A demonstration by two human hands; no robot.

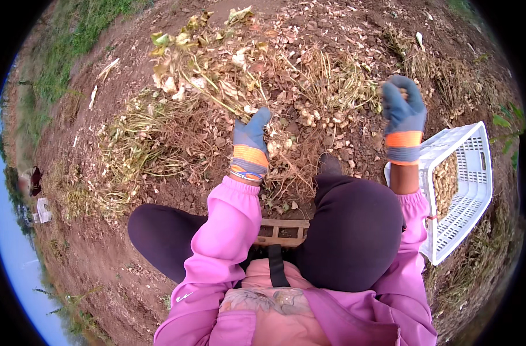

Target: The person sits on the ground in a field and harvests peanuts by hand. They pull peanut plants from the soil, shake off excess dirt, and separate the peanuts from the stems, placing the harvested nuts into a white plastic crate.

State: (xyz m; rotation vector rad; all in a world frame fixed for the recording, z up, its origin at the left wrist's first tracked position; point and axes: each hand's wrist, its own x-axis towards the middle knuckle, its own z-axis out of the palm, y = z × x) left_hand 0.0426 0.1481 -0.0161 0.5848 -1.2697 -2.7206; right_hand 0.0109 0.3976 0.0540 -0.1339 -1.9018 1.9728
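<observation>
My left hand [252,134], in a grey-blue and orange work glove, is closed around the stems of a dried peanut plant [213,96]. Its yellowing leaves spread ahead of the hand, while a cluster of pods [280,145] and thin roots hangs at the wrist side. In a matching glove, my right hand [403,106] is raised just beyond the near corner of a white plastic crate [464,229]. Brown pods [403,93] show between its curled fingers and thumb; how many is hidden. Inside the crate lies a layer of picked peanuts [445,181].
Pulled peanut plants with pods [327,116] lie ahead, and a heap of dry vines [146,134] is at the left. A low wooden stool or frame [282,222] shows between my legs. Far left are a blurred person [34,181] and a white container [43,210].
</observation>
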